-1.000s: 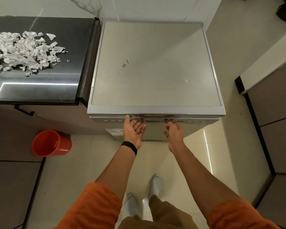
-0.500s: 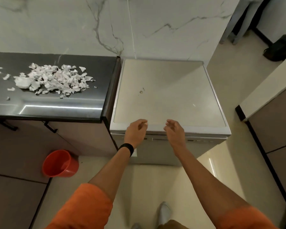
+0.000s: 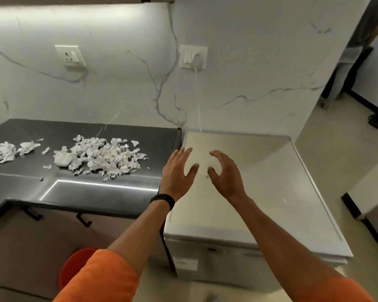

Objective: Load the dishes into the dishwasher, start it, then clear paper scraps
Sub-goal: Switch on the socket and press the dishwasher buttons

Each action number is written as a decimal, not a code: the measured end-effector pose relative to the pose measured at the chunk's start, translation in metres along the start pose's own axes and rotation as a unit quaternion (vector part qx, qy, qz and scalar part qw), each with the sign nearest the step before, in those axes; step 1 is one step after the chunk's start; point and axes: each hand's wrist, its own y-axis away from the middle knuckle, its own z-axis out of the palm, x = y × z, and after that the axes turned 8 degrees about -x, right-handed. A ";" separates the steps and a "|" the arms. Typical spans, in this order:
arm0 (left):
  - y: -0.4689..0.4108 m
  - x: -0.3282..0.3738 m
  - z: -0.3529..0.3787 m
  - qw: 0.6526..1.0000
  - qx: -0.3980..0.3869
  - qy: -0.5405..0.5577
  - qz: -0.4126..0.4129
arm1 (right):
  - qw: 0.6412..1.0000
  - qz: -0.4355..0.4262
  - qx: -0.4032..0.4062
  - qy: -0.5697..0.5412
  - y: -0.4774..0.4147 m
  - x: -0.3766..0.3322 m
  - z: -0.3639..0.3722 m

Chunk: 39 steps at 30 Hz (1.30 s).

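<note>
The silver dishwasher [image 3: 271, 192] stands against the marble wall with its door closed; no dishes show. My left hand [image 3: 178, 171], a black band on its wrist, is raised above the dishwasher's top near its left edge, fingers spread and holding nothing. My right hand [image 3: 225, 173] hovers beside it, fingers loosely curved and empty. A heap of torn white paper scraps [image 3: 100, 156] lies on the dark countertop [image 3: 79, 192] to the left, with a smaller cluster of scraps [image 3: 7, 151] further left.
An orange bucket [image 3: 72, 269] sits on the floor under the counter, partly hidden by my left sleeve. The dishwasher's cable runs up to a wall socket [image 3: 193, 56]; a second socket [image 3: 70, 55] is to its left. Another person [image 3: 354, 51] stands at far right.
Both hands left the underside of the dishwasher's front edge and rose above its top, moving away from me. My view tilted up, showing the wall and sockets.
</note>
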 end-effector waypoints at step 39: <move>-0.387 -0.083 -0.119 0.984 0.052 -0.147 0.091 | 0.961 0.032 -0.110 0.252 -0.439 -0.054 0.022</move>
